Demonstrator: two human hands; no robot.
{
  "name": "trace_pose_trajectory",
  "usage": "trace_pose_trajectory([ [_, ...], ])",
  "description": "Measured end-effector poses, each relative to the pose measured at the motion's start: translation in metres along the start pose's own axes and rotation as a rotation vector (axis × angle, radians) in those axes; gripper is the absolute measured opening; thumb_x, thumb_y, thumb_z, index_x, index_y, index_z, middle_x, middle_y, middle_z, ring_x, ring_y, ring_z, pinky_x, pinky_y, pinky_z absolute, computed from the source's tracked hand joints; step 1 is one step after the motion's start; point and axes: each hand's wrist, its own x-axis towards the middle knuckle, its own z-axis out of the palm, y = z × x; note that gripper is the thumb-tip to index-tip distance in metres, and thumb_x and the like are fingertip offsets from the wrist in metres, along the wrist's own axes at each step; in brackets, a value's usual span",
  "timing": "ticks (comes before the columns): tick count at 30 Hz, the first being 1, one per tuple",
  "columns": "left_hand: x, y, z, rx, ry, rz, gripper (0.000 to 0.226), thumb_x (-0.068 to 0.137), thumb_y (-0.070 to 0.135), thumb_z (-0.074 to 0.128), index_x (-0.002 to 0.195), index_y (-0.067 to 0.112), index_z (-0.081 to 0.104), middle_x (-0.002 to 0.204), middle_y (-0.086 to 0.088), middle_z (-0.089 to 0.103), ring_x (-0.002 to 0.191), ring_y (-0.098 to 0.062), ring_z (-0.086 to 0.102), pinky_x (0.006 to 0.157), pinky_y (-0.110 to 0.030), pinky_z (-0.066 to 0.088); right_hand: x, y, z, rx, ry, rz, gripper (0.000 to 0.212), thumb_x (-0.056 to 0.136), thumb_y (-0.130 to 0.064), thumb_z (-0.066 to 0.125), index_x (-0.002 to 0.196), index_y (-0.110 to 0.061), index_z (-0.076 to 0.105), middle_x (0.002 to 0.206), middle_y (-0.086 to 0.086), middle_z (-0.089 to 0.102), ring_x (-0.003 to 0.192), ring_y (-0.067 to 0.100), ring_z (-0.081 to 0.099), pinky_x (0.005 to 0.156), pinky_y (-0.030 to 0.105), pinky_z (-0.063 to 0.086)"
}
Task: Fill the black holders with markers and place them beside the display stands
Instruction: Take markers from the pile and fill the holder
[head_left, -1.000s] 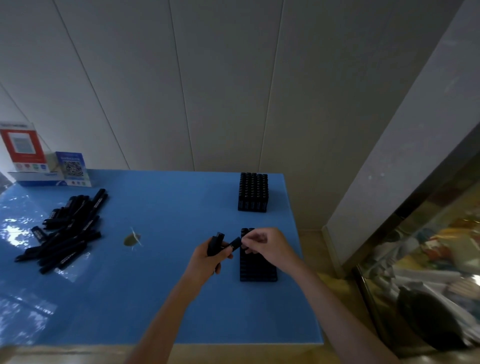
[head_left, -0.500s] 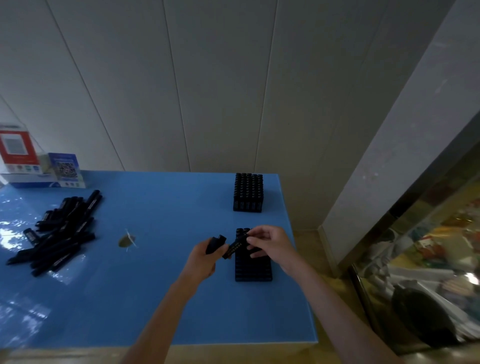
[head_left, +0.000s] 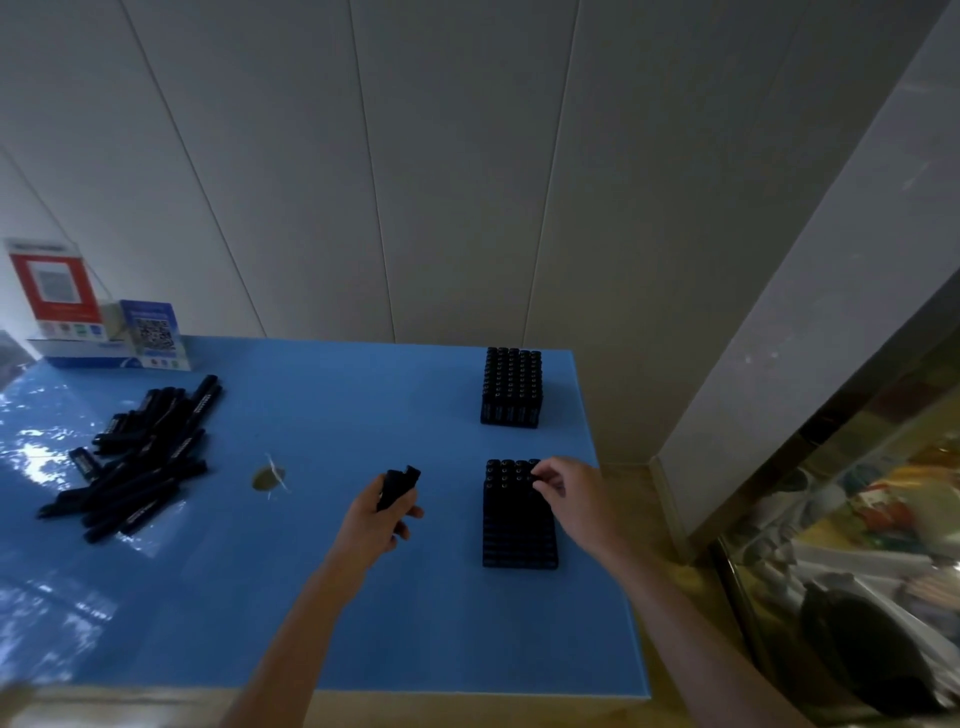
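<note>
Black marker (head_left: 535, 475) pinched by right hand (head_left: 569, 491) could miss its holder (head_left: 519, 525) slot; left hand (head_left: 376, 514), at nine o'clock, grips spares (head_left: 397, 486).

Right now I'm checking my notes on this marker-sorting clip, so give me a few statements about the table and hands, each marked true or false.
1. The left hand holds a few black markers. True.
2. The right hand rests flat on the blue table. False: its fingertips pinch a marker at the far rows of the near holder.
3. The far holder stands full of markers, near the table's back right corner. True.
4. The loose marker pile lies on the right of the table. False: it lies on the left, in front of the display stands.
5. Both holders already stand beside the display stands. False: both are on the right side.
</note>
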Motion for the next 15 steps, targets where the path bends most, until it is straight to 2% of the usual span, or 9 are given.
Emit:
trace_pose_trajectory([
  [8, 0.002, -0.007, -0.010, 0.029, 0.040, -0.026, 0.015, 0.101, 0.022, 0.057, 0.115, 0.016, 0.060, 0.087, -0.004, 0.072, 0.059, -0.013, 0.053, 0.050, -0.022, 0.039, -0.002, 0.003, 0.020, -0.138, 0.000, -0.067, 0.011, 0.090, -0.008, 0.068, 0.100, -0.013, 0.070, 0.092, -0.005, 0.064, 0.081, 0.005, 0.060, 0.076, 0.015, 0.047],
  [12, 0.001, -0.006, -0.010, 0.039, 0.059, -0.032, 0.013, 0.100, 0.021, 0.058, 0.112, 0.016, 0.057, 0.085, -0.002, 0.075, 0.058, -0.013, 0.052, 0.049, -0.022, 0.039, -0.005, 0.004, 0.022, -0.130, 0.011, -0.066, 0.007, 0.090, -0.009, 0.069, 0.096, -0.013, 0.070, 0.088, -0.004, 0.068, 0.078, 0.003, 0.062, 0.072, 0.014, 0.050],
  [15, -0.004, -0.002, -0.008, 0.028, 0.040, -0.007, 0.013, 0.100, 0.023, 0.059, 0.111, 0.018, 0.058, 0.090, -0.006, 0.076, 0.057, -0.013, 0.049, 0.050, -0.022, 0.038, -0.006, 0.005, 0.023, -0.144, 0.037, -0.065, 0.007, 0.090, -0.010, 0.070, 0.095, -0.015, 0.071, 0.086, -0.005, 0.068, 0.074, 0.001, 0.059, 0.067, 0.008, 0.044],
])
